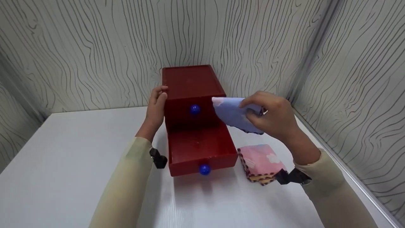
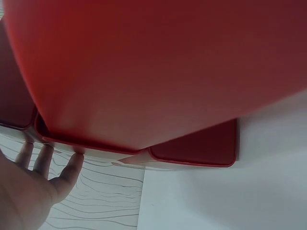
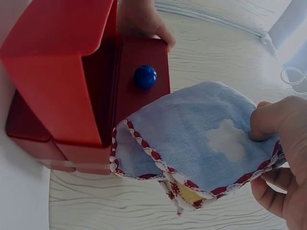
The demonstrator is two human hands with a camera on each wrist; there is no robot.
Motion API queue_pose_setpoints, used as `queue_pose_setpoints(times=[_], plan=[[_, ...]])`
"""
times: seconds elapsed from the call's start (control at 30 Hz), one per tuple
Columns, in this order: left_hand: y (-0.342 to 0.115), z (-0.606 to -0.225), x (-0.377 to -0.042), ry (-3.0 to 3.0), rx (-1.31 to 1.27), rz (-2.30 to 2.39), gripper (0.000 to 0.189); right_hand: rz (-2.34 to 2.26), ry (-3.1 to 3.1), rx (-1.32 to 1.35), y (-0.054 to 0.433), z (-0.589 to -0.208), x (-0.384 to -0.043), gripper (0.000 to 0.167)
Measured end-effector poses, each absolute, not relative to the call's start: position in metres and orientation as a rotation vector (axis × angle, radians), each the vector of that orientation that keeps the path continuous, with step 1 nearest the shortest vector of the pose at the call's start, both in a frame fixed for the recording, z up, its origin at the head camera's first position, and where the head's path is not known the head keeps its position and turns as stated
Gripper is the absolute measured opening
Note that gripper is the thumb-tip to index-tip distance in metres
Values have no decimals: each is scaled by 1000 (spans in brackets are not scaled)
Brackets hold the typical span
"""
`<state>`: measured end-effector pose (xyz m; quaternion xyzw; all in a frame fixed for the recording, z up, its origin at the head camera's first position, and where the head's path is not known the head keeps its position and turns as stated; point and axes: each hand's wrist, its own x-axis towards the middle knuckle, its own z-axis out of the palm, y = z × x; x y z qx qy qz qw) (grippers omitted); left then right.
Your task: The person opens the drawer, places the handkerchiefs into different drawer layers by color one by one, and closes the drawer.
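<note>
A red two-drawer cabinet point(image 1: 190, 82) stands on the white table, its lower drawer point(image 1: 199, 144) pulled out with a bare floor showing. Against the cabinet's left side rests my left hand point(image 1: 155, 112); in the left wrist view its fingertips point(image 2: 76, 160) touch the red edge. My right hand point(image 1: 276, 116) pinches a folded blue handkerchief point(image 1: 231, 111) between thumb and fingers, above and to the right of the open drawer. The right wrist view shows the handkerchief's white patch and red-and-white stitched border, with a little yellow under one fold.
Right of the drawer lies a small stack of folded handkerchiefs point(image 1: 262, 160), pink on top with yellow edges below. Blue ball knobs point(image 1: 204, 169) stick out from both drawer fronts. Wood-grain panels point(image 1: 126, 47) rise behind and at the right.
</note>
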<state>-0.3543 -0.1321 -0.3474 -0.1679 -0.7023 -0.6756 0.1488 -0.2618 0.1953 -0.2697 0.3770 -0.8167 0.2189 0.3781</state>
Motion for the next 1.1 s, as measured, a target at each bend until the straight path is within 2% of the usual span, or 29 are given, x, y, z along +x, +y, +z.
queue_pose_setpoints(times=[1.1], plan=[[-130,-348,-357,-2027,-404,-1953,34,427,-2125,1067,125,-297,-270,19]])
